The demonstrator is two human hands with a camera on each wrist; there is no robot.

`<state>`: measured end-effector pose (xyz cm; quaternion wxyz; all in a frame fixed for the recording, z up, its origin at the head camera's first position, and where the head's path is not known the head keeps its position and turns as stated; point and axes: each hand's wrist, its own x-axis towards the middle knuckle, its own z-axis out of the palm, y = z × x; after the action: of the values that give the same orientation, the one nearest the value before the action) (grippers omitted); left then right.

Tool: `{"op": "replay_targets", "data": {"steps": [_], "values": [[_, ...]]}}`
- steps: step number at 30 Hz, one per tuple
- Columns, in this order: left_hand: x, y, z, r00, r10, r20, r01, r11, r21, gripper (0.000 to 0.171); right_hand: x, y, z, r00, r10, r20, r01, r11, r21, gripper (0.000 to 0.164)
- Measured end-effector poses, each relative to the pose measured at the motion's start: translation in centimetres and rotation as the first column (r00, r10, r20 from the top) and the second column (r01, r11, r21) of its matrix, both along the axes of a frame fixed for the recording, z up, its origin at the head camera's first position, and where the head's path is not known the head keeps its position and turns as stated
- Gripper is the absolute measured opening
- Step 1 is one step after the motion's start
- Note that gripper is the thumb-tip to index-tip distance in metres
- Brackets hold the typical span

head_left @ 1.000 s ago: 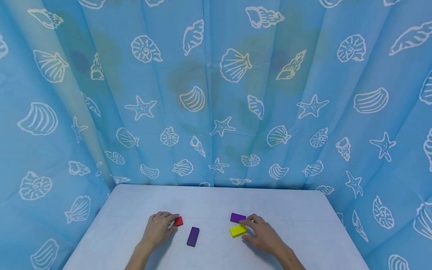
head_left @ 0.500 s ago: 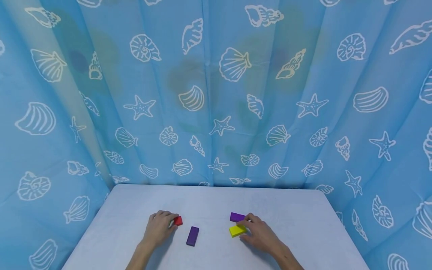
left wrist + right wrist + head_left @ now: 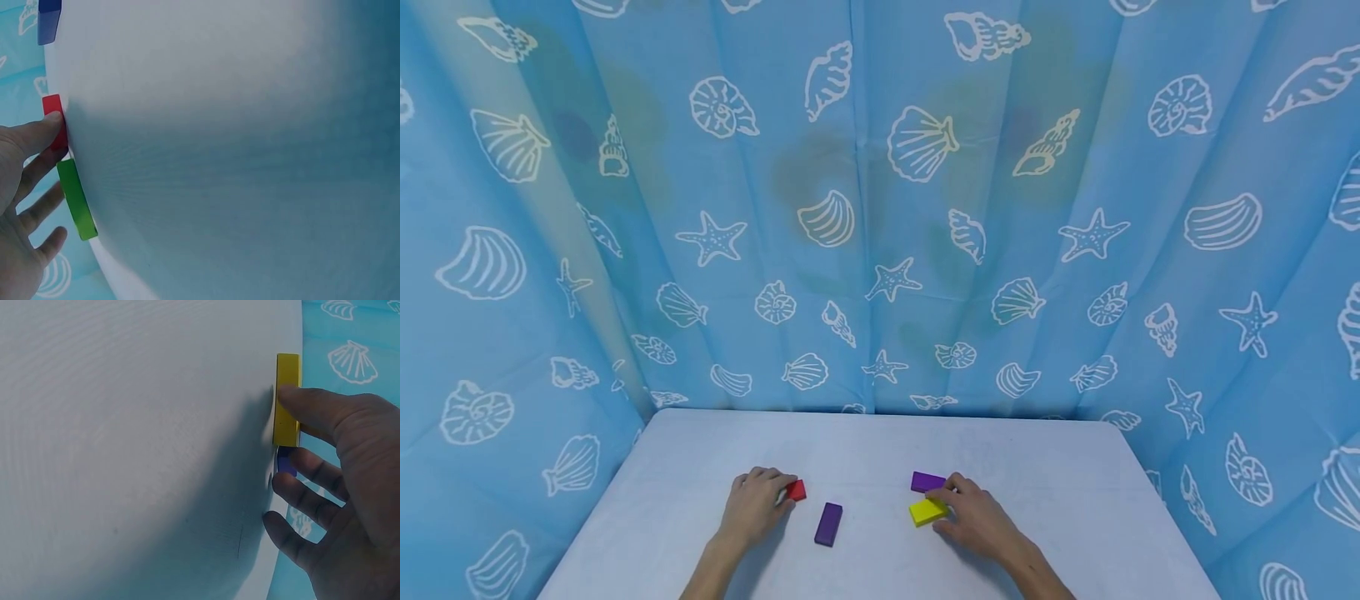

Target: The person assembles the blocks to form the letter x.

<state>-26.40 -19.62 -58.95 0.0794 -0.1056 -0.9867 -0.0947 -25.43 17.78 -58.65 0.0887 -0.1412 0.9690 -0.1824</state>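
Note:
My left hand (image 3: pixel 752 510) pinches a small red block (image 3: pixel 797 490) between thumb and index finger at the table's left half. Just beside the red block lies a green block (image 3: pixel 77 200), near the other fingers in the left wrist view and hidden by the hand in the head view. On the right, my right hand (image 3: pixel 979 521) has its thumb and index finger on either side of a yellow block (image 3: pixel 927 512). Right behind the yellow block is a purple block (image 3: pixel 927 482), partly covered by the fingers.
A darker purple block (image 3: pixel 828 525) lies between the hands, closer to the left one. All blocks are on a white-covered table (image 3: pixel 865 450). A blue curtain (image 3: pixel 880 208) with white shell prints hangs behind and along both sides.
My right thumb and index finger have closed in on the yellow block. A bit of green beside my left fingers is now hidden in the head view. The blocks have hardly moved.

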Motion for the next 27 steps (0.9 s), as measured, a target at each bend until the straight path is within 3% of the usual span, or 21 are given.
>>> {"op": "replay_targets", "data": {"steps": [27], "values": [[0.35, -0.12, 0.55, 1.000, 0.015, 0.012, -0.015, 1.000, 0.009, 0.040, -0.13, -0.13, -0.77, 0.995, 0.040, -0.089, -0.034, 0.997, 0.069, 0.039]]}}
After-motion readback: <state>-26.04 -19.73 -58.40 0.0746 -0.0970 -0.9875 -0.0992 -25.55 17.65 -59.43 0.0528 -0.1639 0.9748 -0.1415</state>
